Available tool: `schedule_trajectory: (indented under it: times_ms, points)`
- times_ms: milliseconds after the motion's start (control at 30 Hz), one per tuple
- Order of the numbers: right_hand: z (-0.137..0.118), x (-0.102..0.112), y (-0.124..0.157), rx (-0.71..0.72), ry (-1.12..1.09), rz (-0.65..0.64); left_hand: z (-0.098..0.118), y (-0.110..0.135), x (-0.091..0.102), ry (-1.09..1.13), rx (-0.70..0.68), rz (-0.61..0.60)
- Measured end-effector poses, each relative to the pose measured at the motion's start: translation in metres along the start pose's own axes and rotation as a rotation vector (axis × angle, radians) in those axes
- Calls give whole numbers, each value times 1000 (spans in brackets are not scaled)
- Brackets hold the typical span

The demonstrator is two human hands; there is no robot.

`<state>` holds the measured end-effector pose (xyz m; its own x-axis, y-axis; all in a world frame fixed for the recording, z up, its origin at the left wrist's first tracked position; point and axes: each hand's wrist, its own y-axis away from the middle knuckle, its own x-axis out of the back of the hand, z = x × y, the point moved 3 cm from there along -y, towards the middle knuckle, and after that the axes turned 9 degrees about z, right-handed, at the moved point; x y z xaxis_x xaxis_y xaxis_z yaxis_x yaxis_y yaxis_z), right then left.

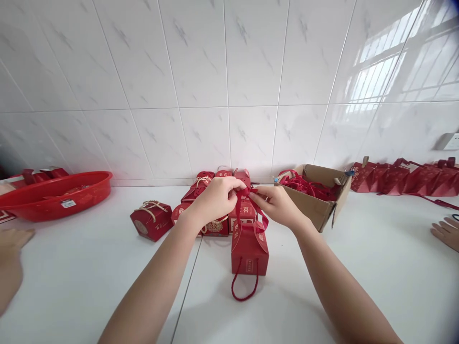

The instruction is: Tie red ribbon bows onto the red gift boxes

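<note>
A small red gift box [250, 252] with a cord handle stands on the white table [89, 277] in front of me. A red ribbon [247, 195] rises from its top. My left hand [215, 197] pinches the ribbon on the left side. My right hand [277, 204] pinches it on the right. Both hands are closed on the ribbon just above the box.
Several finished red boxes [152, 220] sit behind, near the tiled wall. A cardboard carton [322, 200] of red ribbons lies at right, a red basin [53, 195] at left, flat red boxes [405, 179] far right. Other people's hands show at the left edge [12, 239] and right edge [446, 232].
</note>
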<state>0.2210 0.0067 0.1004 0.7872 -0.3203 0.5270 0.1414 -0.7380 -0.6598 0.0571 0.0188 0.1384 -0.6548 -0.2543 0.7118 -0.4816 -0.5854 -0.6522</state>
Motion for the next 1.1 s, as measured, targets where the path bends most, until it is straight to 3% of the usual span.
schedule_trajectory:
  times_ms: [367, 600, 867, 1100]
  points:
    - [-11, -1, 9, 12, -31, 100, 1, 11, 1, -12, -98, 16]
    - [-12, 4, 16, 5, -22, 131, 1, 17, -1, -45, -71, 75]
    - [2, 8, 29, -239, -211, 176, -6, 28, 12, 29, -41, 258]
    - [2, 14, 36, -295, -322, 229, -3, 31, 22, -91, -73, 257]
